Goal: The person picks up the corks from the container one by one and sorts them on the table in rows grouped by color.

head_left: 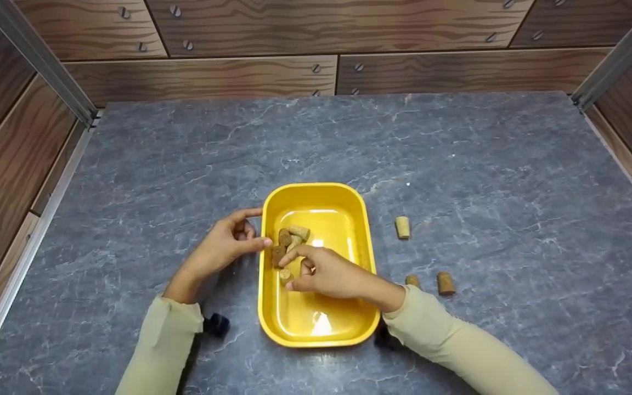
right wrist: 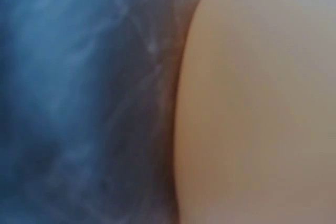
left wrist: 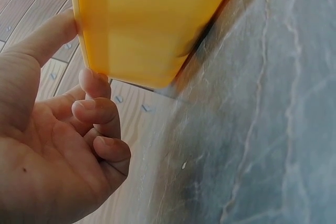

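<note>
A yellow tray stands on the table. My left hand holds its left rim, with the thumb tip over the edge and the index finger farther along. In the left wrist view the left hand has thumb and index finger at the rim, the others curled. My right hand reaches over the tray and pinches a small light cork between index finger and thumb. Just beyond lie several corks, among them a light one and a dark brown one. The right wrist view is blurred, filled by skin and tabletop.
Right of the tray lie a light cork, a brown cork and another cork partly hidden by the right sleeve. Wood-patterned panels border the grey marbled table.
</note>
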`<action>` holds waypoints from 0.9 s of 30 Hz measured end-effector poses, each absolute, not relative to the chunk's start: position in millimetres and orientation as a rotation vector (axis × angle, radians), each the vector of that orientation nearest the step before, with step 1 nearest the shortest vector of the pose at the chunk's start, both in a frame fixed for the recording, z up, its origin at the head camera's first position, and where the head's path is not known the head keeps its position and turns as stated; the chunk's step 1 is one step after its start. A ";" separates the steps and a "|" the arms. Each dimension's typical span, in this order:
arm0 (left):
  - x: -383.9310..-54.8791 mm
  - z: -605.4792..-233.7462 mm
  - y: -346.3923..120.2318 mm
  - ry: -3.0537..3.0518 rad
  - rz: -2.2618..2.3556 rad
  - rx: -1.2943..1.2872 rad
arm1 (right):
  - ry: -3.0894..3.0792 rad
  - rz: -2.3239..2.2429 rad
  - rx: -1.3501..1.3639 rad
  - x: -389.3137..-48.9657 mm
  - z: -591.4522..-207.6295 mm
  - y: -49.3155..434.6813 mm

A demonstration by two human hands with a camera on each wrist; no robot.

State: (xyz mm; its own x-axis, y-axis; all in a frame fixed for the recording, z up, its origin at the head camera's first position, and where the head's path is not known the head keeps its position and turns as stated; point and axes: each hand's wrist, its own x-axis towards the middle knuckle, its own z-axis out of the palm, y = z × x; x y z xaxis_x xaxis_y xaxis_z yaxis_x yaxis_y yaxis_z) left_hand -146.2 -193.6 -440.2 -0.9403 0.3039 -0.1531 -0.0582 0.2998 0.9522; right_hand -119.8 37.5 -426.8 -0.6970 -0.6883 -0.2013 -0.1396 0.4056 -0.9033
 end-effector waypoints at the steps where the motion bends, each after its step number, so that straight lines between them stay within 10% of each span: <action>1: -146.4 -440.1 -193.5 2.267 1.683 0.222 | 2.111 -1.271 -0.699 -120.0 -427.2 37.4; 27: -145.9 -439.6 -194.3 2.279 1.661 0.209 | 2.251 -1.147 -0.761 -117.3 -431.0 34.0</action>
